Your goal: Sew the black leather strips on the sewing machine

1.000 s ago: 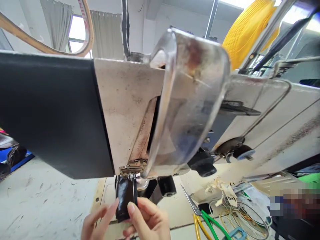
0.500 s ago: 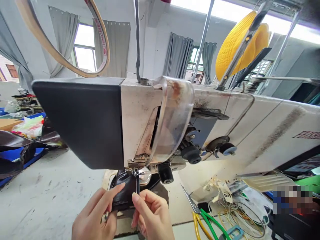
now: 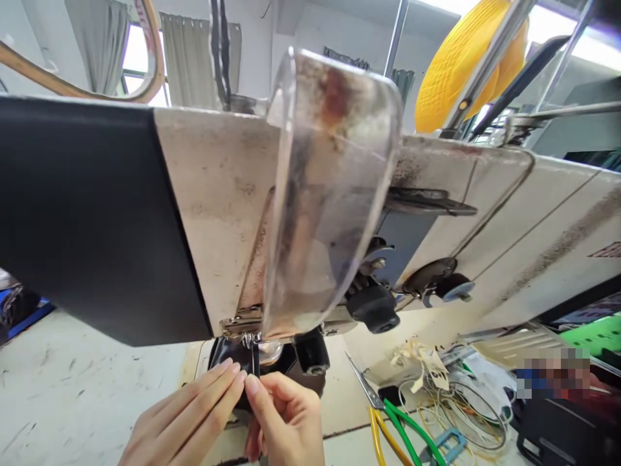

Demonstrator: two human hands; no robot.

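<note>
A black leather-like piece (image 3: pixel 224 350) lies under the needle area of the sewing machine (image 3: pixel 208 194). My left hand (image 3: pixel 189 411) rests on it with fingers stretched out flat, covering much of it. Beside those fingertips, my right hand (image 3: pixel 286 414) pinches a narrow black strip (image 3: pixel 256 359) between thumb and forefinger. The strip runs up from the pinch to the presser foot (image 3: pixel 251 339). Below my hands, the rest of the black piece is mostly hidden.
Scissors (image 3: pixel 365 382) and green-handled and yellow-handled tools lie right of my hands, near tangled cords (image 3: pixel 466 414). A clear plastic guard (image 3: pixel 334 194) hangs over the machine's front. A yellow thread cone (image 3: pixel 460 71) stands behind; a tape roll (image 3: pixel 140 94) sits on top.
My view has moved closer to the machine. My left fingers, earlier curled at the black piece's zipper edge, now lie flat over it. The right hand still pinches the strip.
</note>
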